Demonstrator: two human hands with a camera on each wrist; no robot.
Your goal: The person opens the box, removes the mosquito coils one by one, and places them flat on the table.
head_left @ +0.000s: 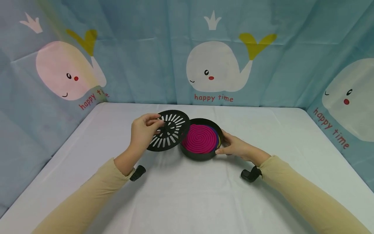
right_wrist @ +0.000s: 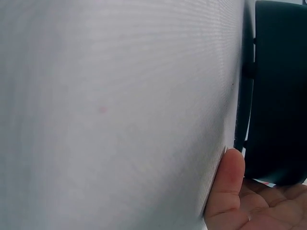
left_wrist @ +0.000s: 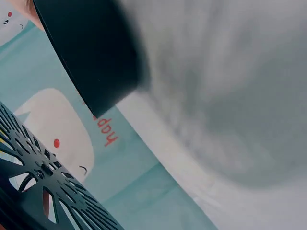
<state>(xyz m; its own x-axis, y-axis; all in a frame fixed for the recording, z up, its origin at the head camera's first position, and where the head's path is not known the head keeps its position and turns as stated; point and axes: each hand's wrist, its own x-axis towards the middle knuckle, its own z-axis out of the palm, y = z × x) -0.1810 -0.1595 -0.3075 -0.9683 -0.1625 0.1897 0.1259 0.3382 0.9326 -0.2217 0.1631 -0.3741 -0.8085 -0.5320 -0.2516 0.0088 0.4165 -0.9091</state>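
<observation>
My left hand (head_left: 142, 130) pinches a round black slotted lid (head_left: 168, 130) by its middle and holds it tilted above the table. The lid's right edge overlaps the left side of a round black mosquito coil case (head_left: 200, 157). Inside the case lies a magenta mosquito coil (head_left: 200, 139), with blue and yellow edges showing under it at the right. My right hand (head_left: 236, 148) grips the right side of the case, thumb in front and fingers partly hidden behind. In the right wrist view, its thumb (right_wrist: 229, 175) lies low by the case wall (right_wrist: 278, 96).
A white cloth (head_left: 187, 195) covers the table. Blue curtains (head_left: 146, 58) with whale prints stand behind and at both sides. A black wrist device is on each arm, the left one (head_left: 138, 173) and the right one (head_left: 250, 174) both near the cuffs.
</observation>
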